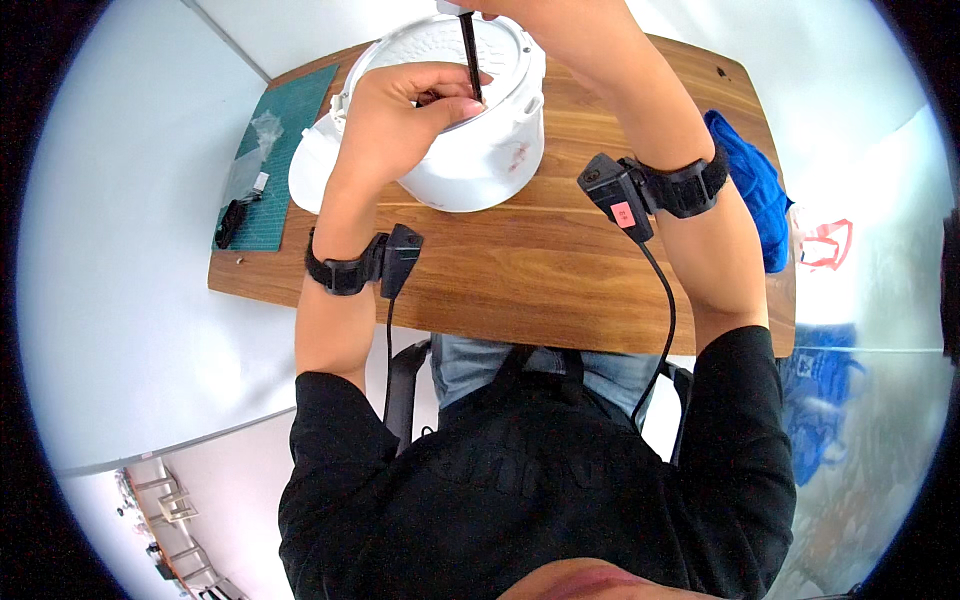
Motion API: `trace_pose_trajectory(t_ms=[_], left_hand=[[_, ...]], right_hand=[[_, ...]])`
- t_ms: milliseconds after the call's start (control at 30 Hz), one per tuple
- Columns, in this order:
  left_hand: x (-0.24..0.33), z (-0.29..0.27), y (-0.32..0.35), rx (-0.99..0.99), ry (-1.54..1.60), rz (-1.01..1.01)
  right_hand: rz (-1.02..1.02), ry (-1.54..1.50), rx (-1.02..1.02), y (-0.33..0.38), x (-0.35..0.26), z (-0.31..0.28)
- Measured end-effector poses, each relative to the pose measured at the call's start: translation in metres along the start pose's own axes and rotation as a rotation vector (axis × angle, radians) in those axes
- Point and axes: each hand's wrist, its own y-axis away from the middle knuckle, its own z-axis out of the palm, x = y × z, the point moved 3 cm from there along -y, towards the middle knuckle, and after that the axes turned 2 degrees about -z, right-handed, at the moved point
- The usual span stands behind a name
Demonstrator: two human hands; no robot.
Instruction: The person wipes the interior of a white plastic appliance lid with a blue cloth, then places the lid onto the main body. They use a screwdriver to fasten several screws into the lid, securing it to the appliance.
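A round white appliance (470, 165), shaped like a rice cooker, stands on the table with its upper side toward me. My left hand (400, 110) is closed at its rim, thumb and fingers pinched together around the tip of a screwdriver (470, 50). Whatever sits between those fingertips is too small to make out. At the upper picture edge my right hand (520, 12) is closed on the screwdriver's pale handle, partly cut off by the frame. The black shaft points down to the rim, close to upright.
On the wooden table (560, 270), a green cutting mat (265, 215) at the left carries a clear plastic bag (245, 165) and a black coiled cable (232, 222). A blue cloth (750, 190) lies at the right edge. Cables hang from both wrist-worn devices (615, 195).
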Motion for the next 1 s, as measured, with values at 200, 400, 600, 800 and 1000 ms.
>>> trace_pose_trajectory(t_ms=[200, 400, 600, 800, 1000], left_hand=[[-0.006, -0.003, -0.002, 0.003, -0.037, 0.089], [-0.001, 0.003, -0.003, 0.088, -0.101, 0.064], [0.0, 0.002, 0.0, 0.078, -0.159, 0.069], [0.004, 0.005, 0.0, 0.001, 0.003, 0.054], [0.006, 0.005, 0.001, 0.091, -0.147, 0.054]], right_hand=[[-0.039, -0.104, 0.047, 0.003, 0.004, 0.002], [-0.045, -0.069, 0.034, 0.001, 0.008, 0.005], [-0.072, -0.081, -0.066, -0.004, 0.012, 0.008], [0.021, -0.593, -0.172, -0.002, 0.023, 0.009], [0.095, -0.115, -0.143, 0.006, -0.012, 0.007]])
